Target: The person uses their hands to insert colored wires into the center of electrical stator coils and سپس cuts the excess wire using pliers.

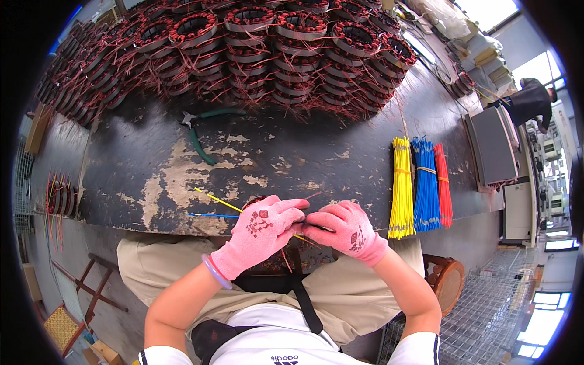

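Observation:
My left hand, in a pink glove, is closed over a small wound stator ring, which it mostly hides. A yellow wire and a blue wire stick out to the left from under this hand. My right hand, gloved the same way, has its thumb and fingertips pinched against the left fingertips. Between and below them a short yellow wire end and thin reddish leads show. The exact point they pinch is covered by the fingers.
Stacks of stators with red leads fill the table's far side. Green-handled cutters lie before them. Tied bundles of yellow wires, blue wires and red wires lie at right. More stators with wires sit far left.

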Demonstrator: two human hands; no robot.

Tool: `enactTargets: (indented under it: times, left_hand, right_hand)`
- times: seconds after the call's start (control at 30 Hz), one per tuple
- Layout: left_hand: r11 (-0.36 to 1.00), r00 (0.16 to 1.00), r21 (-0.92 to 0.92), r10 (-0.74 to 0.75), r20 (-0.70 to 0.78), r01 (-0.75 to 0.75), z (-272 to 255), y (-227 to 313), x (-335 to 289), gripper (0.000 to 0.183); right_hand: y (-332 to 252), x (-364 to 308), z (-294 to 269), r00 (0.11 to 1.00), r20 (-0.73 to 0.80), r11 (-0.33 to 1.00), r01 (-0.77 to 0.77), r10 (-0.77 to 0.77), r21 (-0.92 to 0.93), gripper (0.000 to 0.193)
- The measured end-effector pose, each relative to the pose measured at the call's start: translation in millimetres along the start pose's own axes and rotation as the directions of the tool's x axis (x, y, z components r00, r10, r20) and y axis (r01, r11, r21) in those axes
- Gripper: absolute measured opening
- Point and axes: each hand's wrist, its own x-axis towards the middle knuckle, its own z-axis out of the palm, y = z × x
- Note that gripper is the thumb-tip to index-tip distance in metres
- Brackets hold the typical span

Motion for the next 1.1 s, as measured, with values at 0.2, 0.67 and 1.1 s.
enactTargets:
  times: [0.2,0.67,1.1]
  left_hand:
    - [1.0,1.0,-0.013,0.0,-0.006,0.0,4,-2,-2,0.019]
    - [0.999,0.999,0.023,0.034,-0.002,-0.034,2,0,1,0.02]
    - [1.0,1.0,0.03,0.008,-0.006,-0.008,-15,-7,-3,0.016]
  right_hand:
    - [3,-2,-1,0.981,0.049,0.962,-0.194,0.188,0.191,0.023]
    - [-13,21,-12,0.512,0.57,0.259,-0.845,0.643,0.467,0.019]
    - [-36,-40,-31,0.595,0.319,0.602,-0.794,0.738,0.086,0.027]
